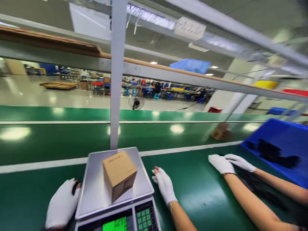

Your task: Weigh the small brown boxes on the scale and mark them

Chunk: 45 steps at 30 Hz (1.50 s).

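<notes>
Scale display green, digits blurred; box print unreadable.

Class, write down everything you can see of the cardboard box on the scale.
The cardboard box is a small, plain brown cube, closed, with faint print on its top face. It sits alone on the scale's steel pan, turned corner-forward. Neither gloved hand touches it: the left hand rests beside the pan's left edge, the right hand on its right.

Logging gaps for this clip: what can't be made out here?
- Scale readout: cut by the bottom edge, digits blurred.
- Print on the cardboard box: too small.
- Left hand: dark object at its fingertips, identity unclear.
- Right hand: palm hidden.
- Black items in the blue bin: motion-blurred, beside a co-worker's gloved hands.
</notes>
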Each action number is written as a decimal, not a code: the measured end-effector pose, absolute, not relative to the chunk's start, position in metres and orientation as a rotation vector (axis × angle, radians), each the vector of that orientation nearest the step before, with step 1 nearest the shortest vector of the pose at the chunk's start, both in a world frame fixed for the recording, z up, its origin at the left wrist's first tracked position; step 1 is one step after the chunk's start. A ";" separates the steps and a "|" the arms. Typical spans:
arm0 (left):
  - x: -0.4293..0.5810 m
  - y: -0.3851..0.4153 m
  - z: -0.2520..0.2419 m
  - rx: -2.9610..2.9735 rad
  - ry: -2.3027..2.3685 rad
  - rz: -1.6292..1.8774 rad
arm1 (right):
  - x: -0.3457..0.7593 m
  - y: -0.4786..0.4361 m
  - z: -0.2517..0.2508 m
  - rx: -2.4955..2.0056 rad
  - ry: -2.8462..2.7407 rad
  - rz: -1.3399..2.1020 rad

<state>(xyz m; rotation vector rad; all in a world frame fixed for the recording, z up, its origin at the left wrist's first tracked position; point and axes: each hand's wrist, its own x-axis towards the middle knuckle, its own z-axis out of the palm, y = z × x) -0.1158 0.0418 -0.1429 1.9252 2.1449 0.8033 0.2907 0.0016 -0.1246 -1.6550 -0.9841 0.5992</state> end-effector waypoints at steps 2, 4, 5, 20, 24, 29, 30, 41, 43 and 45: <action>-0.117 0.036 -0.141 1.923 2.164 0.716 | 0.294 -0.018 -0.154 -1.742 -1.038 0.573; -0.112 0.035 -0.139 1.912 2.159 0.698 | 0.292 -0.039 -0.166 -1.788 -1.129 0.560; -0.110 0.035 -0.138 1.900 2.153 0.703 | 0.290 -0.047 -0.167 -1.797 -1.170 0.553; -0.081 -0.007 -0.062 1.384 1.969 1.244 | 0.289 -0.033 -0.065 -1.529 -1.210 0.801; -0.037 -0.013 -0.016 1.646 1.514 1.475 | 0.254 -0.015 0.005 -1.341 -1.294 0.756; 0.003 -0.006 0.002 1.895 1.327 1.280 | 0.204 -0.002 0.054 -1.105 -1.751 0.795; 0.005 -0.003 0.003 1.888 1.342 1.238 | 0.197 0.000 0.057 -1.104 -1.808 0.810; 0.000 0.003 0.007 1.802 1.322 1.183 | 0.170 0.014 0.056 -1.258 -1.837 0.634; 0.001 0.002 0.007 1.793 1.324 1.181 | 0.169 0.014 0.056 -1.260 -1.834 0.640; 0.000 0.002 0.007 1.790 1.317 1.185 | 0.169 0.015 0.056 -1.260 -1.827 0.624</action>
